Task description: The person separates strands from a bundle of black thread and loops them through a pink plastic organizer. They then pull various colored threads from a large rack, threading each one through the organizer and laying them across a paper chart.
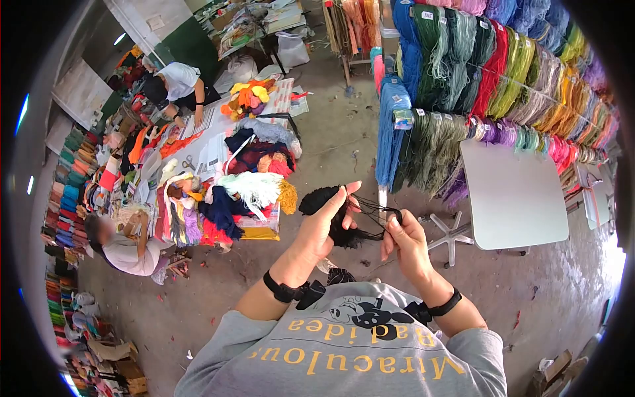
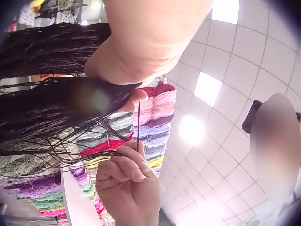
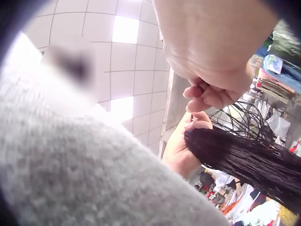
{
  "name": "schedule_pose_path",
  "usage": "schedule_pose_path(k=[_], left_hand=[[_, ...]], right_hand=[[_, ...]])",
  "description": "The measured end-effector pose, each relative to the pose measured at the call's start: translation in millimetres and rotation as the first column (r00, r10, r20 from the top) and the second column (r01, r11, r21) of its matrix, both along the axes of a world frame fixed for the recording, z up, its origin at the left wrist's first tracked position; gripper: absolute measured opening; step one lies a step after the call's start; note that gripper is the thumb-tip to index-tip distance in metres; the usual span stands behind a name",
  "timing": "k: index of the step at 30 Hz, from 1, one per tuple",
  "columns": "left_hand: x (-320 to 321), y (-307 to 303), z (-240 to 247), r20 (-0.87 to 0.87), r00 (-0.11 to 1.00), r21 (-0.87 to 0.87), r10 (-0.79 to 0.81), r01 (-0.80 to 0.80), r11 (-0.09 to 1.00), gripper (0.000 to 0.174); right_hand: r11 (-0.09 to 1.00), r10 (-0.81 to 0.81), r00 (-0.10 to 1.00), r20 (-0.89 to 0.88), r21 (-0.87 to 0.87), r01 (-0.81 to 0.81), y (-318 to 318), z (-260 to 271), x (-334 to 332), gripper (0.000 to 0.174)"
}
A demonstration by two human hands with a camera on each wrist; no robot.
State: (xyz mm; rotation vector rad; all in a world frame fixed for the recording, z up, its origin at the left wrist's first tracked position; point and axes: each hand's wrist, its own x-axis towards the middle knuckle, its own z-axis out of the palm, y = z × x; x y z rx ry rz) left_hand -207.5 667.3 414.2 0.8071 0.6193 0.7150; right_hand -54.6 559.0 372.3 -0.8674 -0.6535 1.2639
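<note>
A hank of black yarn [image 1: 319, 198] hangs across my left hand [image 1: 324, 221], which grips it in front of my chest. Close by on the right, my right hand [image 1: 405, 243] pinches several loose black strands [image 1: 372, 215] drawn out from the hank. In the left wrist view a taut dark strand [image 2: 138, 125] runs between the fingertips of both hands. The right wrist view has the hank [image 3: 244, 157] trailing off to the right from the left hand [image 3: 178, 148], with the curled fingers of the right hand [image 3: 211, 70] just above.
Left, a table [image 1: 264, 228] bears heaps of coloured yarn [image 1: 251, 188]; two people [image 1: 178, 83] work around it. A rack of hanging hanks [image 1: 456, 59] stands at the right, by a pale board [image 1: 512, 198] and a wheeled chair base [image 1: 451, 231].
</note>
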Motion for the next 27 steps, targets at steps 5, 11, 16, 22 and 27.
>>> schedule_pose_path(k=[5,11,16,22,27], left_hand=[[-5,4,-5,-0.041,0.997,0.123,-0.068,0.073,0.99,0.042],[-13,4,-9,0.085,0.983,-0.242,-0.161,0.177,0.954,0.056],[-6,-6,-4,0.166,0.958,-0.123,-0.233,0.255,0.959,0.052],[-2,-13,-4,0.117,0.956,-0.119,-0.269,0.282,0.952,0.038],[3,-9,-1,0.091,0.989,-0.155,-0.116,0.13,0.979,0.029]], right_hand=[[0.886,0.46,0.886,0.064,-0.101,-0.453,-7,15,2,0.023],[0.963,-0.122,0.906,-0.406,0.174,0.207,10,6,15,0.019],[0.992,-0.121,0.952,0.283,0.003,0.125,11,21,-7,0.011],[0.994,-0.104,0.937,0.333,0.07,0.086,14,11,-16,0.008],[0.995,-0.069,0.956,0.286,0.083,0.046,9,10,-9,0.007]])
